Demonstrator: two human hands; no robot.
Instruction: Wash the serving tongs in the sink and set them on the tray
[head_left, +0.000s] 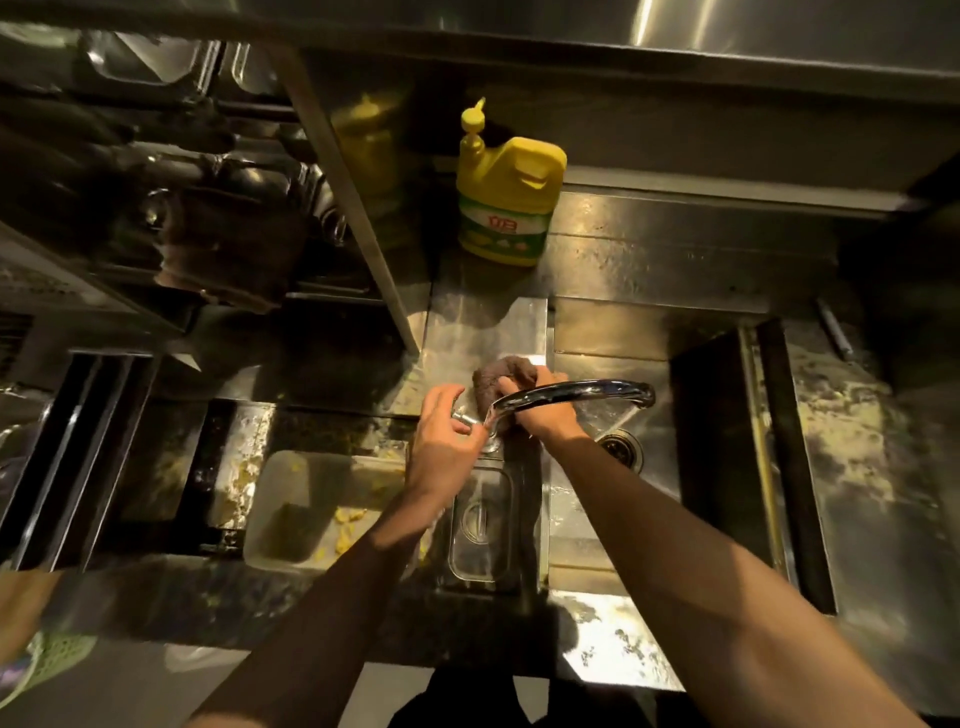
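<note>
No serving tongs show anywhere in the head view. My left hand (445, 436) reaches to the base of the chrome faucet (571, 391) and pinches its small metal lever (464, 417) between thumb and fingers. Just behind the faucet, my right hand (540, 402) is closed on a dark brown cloth (496, 376), partly hidden by the spout. The spout swings right over the steel sink (613, 519), and a thin stream of water seems to fall from its tip toward the drain (621, 448). A clear plastic tray (480, 525) lies below my hands.
A yellow detergent bottle (506, 202) stands on the ledge behind the sink. A pale tub (311, 504) with yellow food scraps sits left of the clear tray. Stacked steel pans (208, 208) fill the shelf at the left. The wet counter (852, 441) runs along the right.
</note>
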